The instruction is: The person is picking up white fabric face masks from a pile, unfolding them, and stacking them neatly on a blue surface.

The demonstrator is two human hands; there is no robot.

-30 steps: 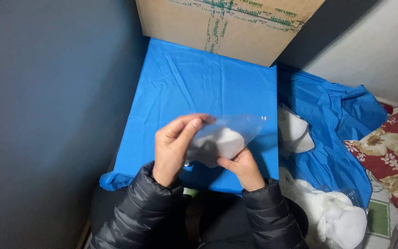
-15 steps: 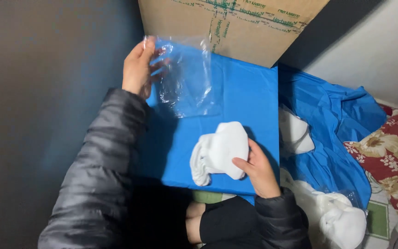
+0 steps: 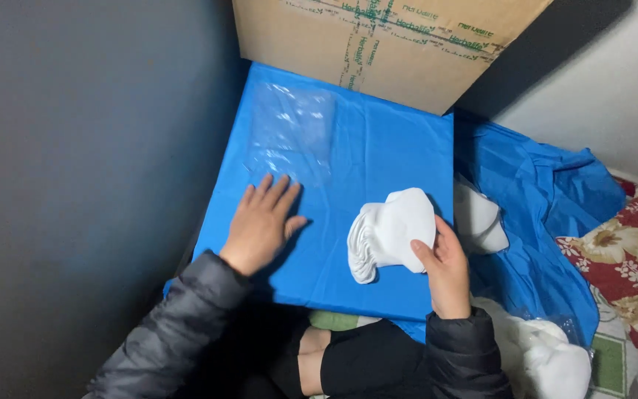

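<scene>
White folded socks (image 3: 391, 233) are held at their right edge by the right hand (image 3: 444, 270), whose thumb is pressed onto the top of the bundle while the fingers are hidden beneath it; the hand is thus clamped on the bundle. The bundle is rested on the blue sheet (image 3: 378, 148), just right of the middle of the counter, probably so that its folded layers are kept together and flat.

The left hand (image 3: 261, 223) is laid palm down on the sheet, fingers spread and slightly apart, with nothing gripped. Its fingertips are placed at the near edge of a clear plastic bag (image 3: 292, 133), which is spread flat on the sheet toward the far left corner; the open palm appears to serve to keep sheet and bag smooth. The bundle is located well to the right of this hand and apart from the bag.

A cardboard box (image 3: 385, 44) is stood at the far edge of the counter. To the right, another white bundle (image 3: 478, 218) is seen on crumpled blue sheeting, and further white items (image 3: 555, 358) are seen lower right beside a floral fabric (image 3: 629, 258).
</scene>
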